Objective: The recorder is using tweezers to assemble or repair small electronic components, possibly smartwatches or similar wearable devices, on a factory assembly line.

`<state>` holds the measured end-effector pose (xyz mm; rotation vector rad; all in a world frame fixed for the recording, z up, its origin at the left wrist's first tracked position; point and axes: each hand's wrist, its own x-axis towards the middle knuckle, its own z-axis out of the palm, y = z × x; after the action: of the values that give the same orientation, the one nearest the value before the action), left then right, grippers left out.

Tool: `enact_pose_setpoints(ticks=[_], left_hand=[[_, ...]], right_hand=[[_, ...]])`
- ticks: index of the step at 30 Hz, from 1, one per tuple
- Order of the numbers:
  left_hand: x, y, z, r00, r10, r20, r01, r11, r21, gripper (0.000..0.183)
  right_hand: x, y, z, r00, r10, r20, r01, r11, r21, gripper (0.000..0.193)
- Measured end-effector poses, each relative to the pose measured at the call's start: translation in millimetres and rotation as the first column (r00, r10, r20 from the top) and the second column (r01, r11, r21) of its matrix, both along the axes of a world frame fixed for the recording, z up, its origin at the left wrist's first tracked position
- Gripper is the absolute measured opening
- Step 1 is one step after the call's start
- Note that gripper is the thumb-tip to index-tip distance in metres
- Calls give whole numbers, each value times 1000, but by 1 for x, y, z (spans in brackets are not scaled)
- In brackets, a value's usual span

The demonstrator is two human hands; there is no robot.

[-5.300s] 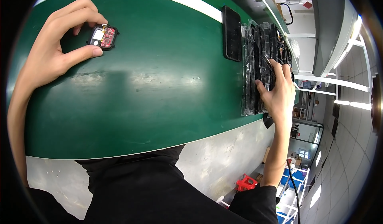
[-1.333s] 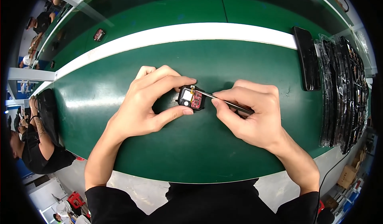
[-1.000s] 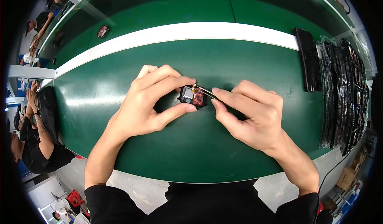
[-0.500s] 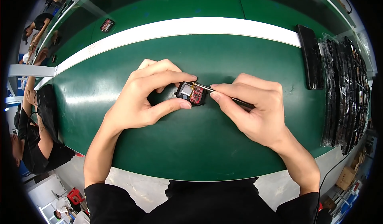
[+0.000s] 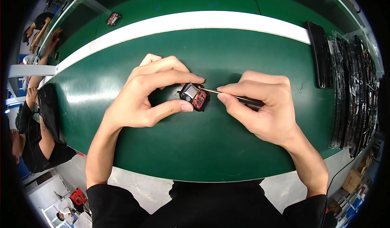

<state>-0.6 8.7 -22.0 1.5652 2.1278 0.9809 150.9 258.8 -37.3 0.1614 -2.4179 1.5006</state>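
Note:
Between the thumb and fingers of my left hand (image 5: 150, 92) sits a small black device housing (image 5: 187, 93), open on top. A silver rectangular part lies inside it beside a red circuit board (image 5: 199, 99), with a bit of yellow at its upper edge. My right hand (image 5: 262, 102) is closed round dark tweezers (image 5: 239, 97) with a bright tip. That tip reaches the upper edge of the housing, by the yellow bit; whether it pinches anything is too small to tell.
A green table (image 5: 195, 155) lies under my hands, with a white bar (image 5: 195, 20) across its far side. Stacked black trays in clear plastic (image 5: 351, 94) stand at the right beside a black slab (image 5: 319, 55). Another device (image 5: 113, 18) lies beyond the bar. People sit at the left.
The tweezers' tip has drawn slightly right along the housing's upper edge, and my right hand has shifted a little right. My left hand still holds the housing. The whole view has shifted slightly.

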Motion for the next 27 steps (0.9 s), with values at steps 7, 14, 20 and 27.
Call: enact_pose_setpoints(ticks=[7,14,20,27], left_hand=[[3,4,-3,1000,-21,-9,21,998,63,49],[3,1,-2,999,-16,-30,18,999,41,45],[4,3,2,1000,8,6,-8,1000,17,46],[3,2,-1,1000,-8,-26,9,999,40,46]], right_hand=[[2,1,0,1000,0,4,0,1000,8,7],[3,-2,0,1000,-6,6,6,1000,-8,7],[3,0,-2,1000,2,-2,-2,999,-33,9],[3,1,2,1000,26,6,-26,999,28,16]])
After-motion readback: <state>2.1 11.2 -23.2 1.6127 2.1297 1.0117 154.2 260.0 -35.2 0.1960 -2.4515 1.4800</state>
